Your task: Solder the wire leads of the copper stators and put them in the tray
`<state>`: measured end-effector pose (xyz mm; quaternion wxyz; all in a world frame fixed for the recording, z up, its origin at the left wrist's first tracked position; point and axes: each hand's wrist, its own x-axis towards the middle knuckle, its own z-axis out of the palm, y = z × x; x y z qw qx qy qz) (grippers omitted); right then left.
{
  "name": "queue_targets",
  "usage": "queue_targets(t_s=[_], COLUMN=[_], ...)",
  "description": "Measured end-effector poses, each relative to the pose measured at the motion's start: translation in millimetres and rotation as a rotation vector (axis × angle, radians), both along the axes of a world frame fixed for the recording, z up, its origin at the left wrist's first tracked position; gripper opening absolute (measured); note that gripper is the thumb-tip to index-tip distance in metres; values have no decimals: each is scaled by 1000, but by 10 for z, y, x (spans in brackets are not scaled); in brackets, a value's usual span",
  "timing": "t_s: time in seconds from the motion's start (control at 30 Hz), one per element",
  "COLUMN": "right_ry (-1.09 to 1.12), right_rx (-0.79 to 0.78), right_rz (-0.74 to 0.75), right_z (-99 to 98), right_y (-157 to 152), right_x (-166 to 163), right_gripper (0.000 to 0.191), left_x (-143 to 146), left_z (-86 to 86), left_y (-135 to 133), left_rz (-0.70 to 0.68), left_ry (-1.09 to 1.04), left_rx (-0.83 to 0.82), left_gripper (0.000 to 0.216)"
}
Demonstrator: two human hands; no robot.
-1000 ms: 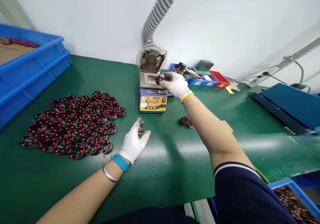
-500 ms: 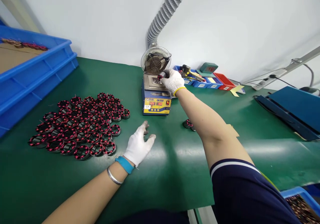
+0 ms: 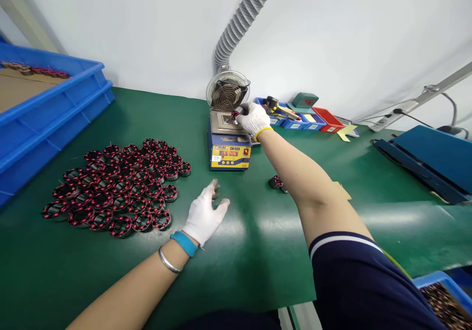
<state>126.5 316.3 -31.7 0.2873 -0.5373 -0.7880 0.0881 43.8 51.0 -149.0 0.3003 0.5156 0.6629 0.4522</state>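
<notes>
My right hand [image 3: 253, 118], in a white glove, is closed round a motor stator [image 3: 238, 112], a ring wound with red wire. It holds the stator over the top opening of a blue and yellow solder pot [image 3: 229, 150] with red digits on its front. My gloved left hand [image 3: 206, 212] hovers at or rests on the green table before the pot, fingers apart and holding nothing. To its left stand several stators [image 3: 121, 187] in a dense group. Two more stators [image 3: 276, 182] sit beside my right forearm, partly hidden by it.
Behind the pot are a round fan hood [image 3: 228, 94] and a grey hose [image 3: 243, 20]. Small blue bins [image 3: 293, 124] with tools and a red bin [image 3: 328, 119] line the wall. Blue crates [image 3: 55, 118] stand left; a blue case [image 3: 427, 163] lies right.
The digits on the solder pot's display differ. Both hands keep nearly the same positions, and the view has shifted very slightly.
</notes>
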Motion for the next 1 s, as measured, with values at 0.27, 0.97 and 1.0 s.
queue_targets(t_s=[0.27,0.97,1.0], right_ry=[179,-83,-80], right_rx=[-67,-649,-683], right_rz=[37,-432,-422], right_z=[120,-334,-393], right_y=[-133,-1156,-1188], right_x=[69,2344,2364], right_gripper=[29,26,27], left_x=[-3,-737,-696], left_z=[-3,646,603], left_y=[-8,-135,-130], left_rz=[-6,56,40], left_ry=[108,1137,1143], left_rx=[27,-253,-212], left_gripper=[55,48,42])
